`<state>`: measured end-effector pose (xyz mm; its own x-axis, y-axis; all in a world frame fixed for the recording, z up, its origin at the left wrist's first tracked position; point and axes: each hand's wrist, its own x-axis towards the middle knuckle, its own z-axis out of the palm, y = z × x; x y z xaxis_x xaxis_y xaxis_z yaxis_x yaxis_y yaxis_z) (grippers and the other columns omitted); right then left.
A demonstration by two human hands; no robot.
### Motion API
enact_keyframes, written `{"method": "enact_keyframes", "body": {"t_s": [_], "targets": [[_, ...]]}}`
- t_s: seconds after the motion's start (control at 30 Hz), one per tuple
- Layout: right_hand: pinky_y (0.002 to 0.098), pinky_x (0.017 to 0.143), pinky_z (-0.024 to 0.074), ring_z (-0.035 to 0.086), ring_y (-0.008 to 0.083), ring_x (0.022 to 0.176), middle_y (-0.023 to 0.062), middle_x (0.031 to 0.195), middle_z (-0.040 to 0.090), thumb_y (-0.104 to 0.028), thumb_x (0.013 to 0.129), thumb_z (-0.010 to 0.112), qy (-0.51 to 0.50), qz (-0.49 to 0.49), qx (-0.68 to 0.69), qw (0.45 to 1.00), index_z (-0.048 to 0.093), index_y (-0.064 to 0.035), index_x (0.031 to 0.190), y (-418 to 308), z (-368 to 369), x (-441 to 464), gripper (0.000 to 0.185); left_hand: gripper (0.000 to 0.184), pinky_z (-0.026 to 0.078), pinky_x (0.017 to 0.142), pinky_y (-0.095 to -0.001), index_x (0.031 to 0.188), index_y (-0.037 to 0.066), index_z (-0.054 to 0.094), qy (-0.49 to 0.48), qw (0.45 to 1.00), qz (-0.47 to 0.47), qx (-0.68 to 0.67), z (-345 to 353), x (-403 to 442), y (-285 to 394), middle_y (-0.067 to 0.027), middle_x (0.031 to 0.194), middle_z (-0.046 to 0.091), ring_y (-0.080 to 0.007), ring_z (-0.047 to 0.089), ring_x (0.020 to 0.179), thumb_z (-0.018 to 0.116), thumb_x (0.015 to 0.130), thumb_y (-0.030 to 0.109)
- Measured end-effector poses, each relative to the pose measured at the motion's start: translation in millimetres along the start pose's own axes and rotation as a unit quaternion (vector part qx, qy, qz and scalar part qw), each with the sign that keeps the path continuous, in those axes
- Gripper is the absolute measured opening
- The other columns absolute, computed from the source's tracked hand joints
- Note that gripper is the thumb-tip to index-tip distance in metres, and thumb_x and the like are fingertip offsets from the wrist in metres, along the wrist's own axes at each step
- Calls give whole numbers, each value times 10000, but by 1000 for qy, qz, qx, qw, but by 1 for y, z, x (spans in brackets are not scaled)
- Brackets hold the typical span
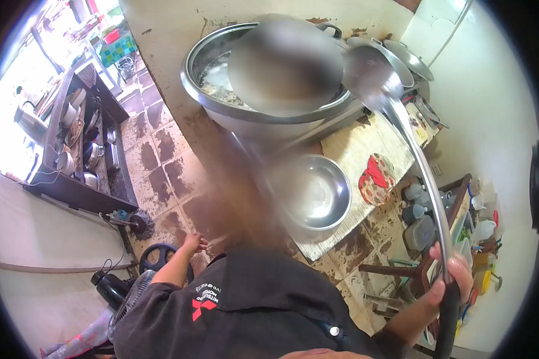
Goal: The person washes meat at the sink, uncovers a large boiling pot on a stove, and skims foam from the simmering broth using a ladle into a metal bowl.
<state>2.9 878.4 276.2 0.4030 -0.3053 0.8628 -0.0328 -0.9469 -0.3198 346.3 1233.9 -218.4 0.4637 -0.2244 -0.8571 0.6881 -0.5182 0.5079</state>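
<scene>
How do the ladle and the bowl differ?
The ladle is raised in the right hand; the bowl rests on a pale surface. The ladle has a long handle; none shows on the bowl. The bowl is wider than the ladle's head. Both show shiny, silver-coloured metal.

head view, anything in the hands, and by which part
The right hand grips the ladle where its dark handle meets the steel shaft; left hand looks empty.
</scene>
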Motion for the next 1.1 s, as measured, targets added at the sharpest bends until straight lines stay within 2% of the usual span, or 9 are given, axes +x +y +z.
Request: {"method": "enact_keyframes", "body": {"t_s": [0.07, 0.17, 0.5, 0.6, 0.7, 0.83, 0.87, 0.97, 1.1], "targets": [[353, 617, 519, 628, 269, 667, 206, 823, 614, -243, 797, 571, -144, -128, 30, 981, 543, -6, 975, 16, 13, 30, 297, 359, 435, 405, -275, 1176, 62, 462, 9, 1000, -3, 9, -2, 0, -4, -136, 836, 635, -216, 619, 538, 426, 856, 221], [291, 559, 497, 628, 231, 647, 127, 819, 631, -60, 600, 715, -261, -192, 35, 945, 595, -59, 924, 17, 66, 73, 346, 310, 457, 431, -289, 1127, 75, 478, 1, 1000, -4, 0, -5, 0, -5, -103, 766, 636, -207, 596, 517, 407, 871, 235], [332, 460, 443, 562, 229, 539, 66, 649, 538, -202, 696, 671, -393, -252, -119, 877, 562, -84, 818, 40, 164, 107, 202, 295, 450, 385, -315, 1126, 75, 473, 26, 998, -28, -49, -28, 17, -33, -132, 766, 614, -223, 577, 490, 438, 857, 191], [322, 483, 461, 579, 241, 551, 76, 668, 577, -143, 696, 679, -364, -185, -66, 910, 579, -77, 842, 42, 179, 111, 189, 298, 461, 414, -325, 1108, 49, 473, 32, 997, -41, -50, -37, 19, -35, -130, 783, 627, -243, 601, 499, 447, 845, 185], [287, 516, 473, 598, 236, 568, 93, 707, 611, -76, 693, 679, -274, -106, 28, 956, 588, -52, 869, 47, 190, 112, 199, 270, 457, 413, -327, 1083, 60, 477, 29, 997, -46, -45, -49, 26, -32, -130, 789, 624, -241, 600, 502, 447, 844, 184], [221, 557, 448, 551, 96, 569, 68, 690, 575, -1, 722, 628, -240, -32, 36, 969, 581, 0, 900, 51, 193, 120, 184, 264, 445, 404, -315, 1077, 63, 479, 32, 998, -42, -31, -60, 35, -18, -129, 787, 622, -234, 596, 499, 441, 846, 184], [216, 584, 429, 518, 99, 593, 71, 736, 581, -23, 720, 636, -235, 29, 67, 969, 588, 1, 865, 47, 194, 122, 154, 263, 442, 401, -311, 1077, 63, 479, 34, 998, -39, -31, -62, 37, -14, -129, 784, 621, -232, 595, 497, 440, 846, 183], [211, 615, 464, 585, 93, 650, 61, 739, 595, -18, 773, 590, -248, 82, 79, 962, 583, 6, 910, 50, 194, 124, 138, 269, 432, 389, -305, 1088, 69, 474, 32, 998, -46, -28, -66, 44, -2, -125, 773, 621, -220, 593, 491, 436, 847, 182], [217, 616, 489, 607, 104, 684, 56, 751, 608, -30, 791, 581, -225, 109, 79, 965, 583, 7, 912, 47, 197, 126, 127, 261, 424, 374, -303, 1088, 79, 468, 29, 998, -50, -33, -71, 51, 5, -126, 760, 620, -217, 587, 474, 445, 848, 179]]}}
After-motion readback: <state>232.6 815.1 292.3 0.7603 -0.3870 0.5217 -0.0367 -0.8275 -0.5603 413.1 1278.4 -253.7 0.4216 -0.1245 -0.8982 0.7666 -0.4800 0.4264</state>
